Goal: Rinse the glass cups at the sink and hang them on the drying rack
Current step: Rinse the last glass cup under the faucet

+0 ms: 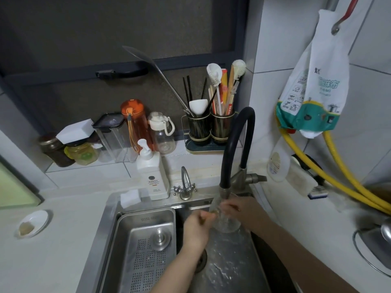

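Rinsing step: both hands, left (197,228) and right (243,210), are wrapped round the cup (225,220) right under the tap (224,190), water running. Next, probably tip it out and find the rack, which isn't in view.

In the sink (110,210), the drain tray (146,242) lies left of my hands; the soap dispenser (152,176) stands behind it.

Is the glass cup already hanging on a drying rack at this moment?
No: both hands, left and right, hold the glass cup under the running faucet over the sink.
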